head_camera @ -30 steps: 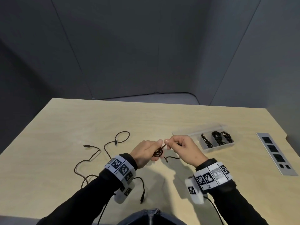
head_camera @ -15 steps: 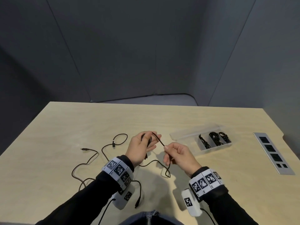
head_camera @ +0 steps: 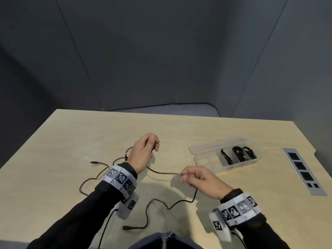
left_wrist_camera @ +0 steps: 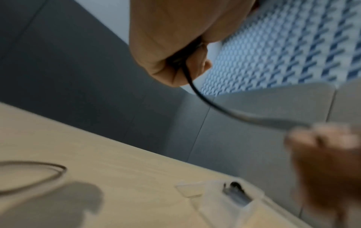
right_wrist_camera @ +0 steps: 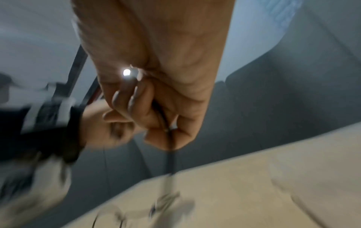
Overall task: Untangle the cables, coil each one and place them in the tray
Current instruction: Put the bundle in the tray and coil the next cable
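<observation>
**Hands drawn apart, cable paid out between them**

Head view: cable (head_camera: 162, 172) now runs in a shallow arc from the left hand (head_camera: 142, 153) to the right hand (head_camera: 199, 179). A second ago both hands met over a small coil at mid-table; since then the left has lifted away toward the far side, and the right has dropped nearer the body, stretching a length between them. I judge this to be the draw for the next wrap, so coiling of this cable is under way, not finished. The left hand's fingers are curled round a few dark turns. The right hand pinches the strand at its fingertips; the free tail drops behind it and snakes over the table (head_camera: 215, 130) to a plug near the front edge. A second cable (head_camera: 100, 165) lies loose left of the left wrist, still uncoiled. The tray (head_camera: 203, 151) sits well right, three coils in its right-hand compartments. A grey socket strip (head_camera: 303, 170) lies beyond it.

Left wrist view: blurred; the curled left fingers close on the cable, which leaves downward toward the right hand.

Right wrist view: thumb and forefinger squeeze the strand, and it falls blurred toward the table. Nothing stands between hands and tray; the trailing tail could snag the loose cable.
</observation>
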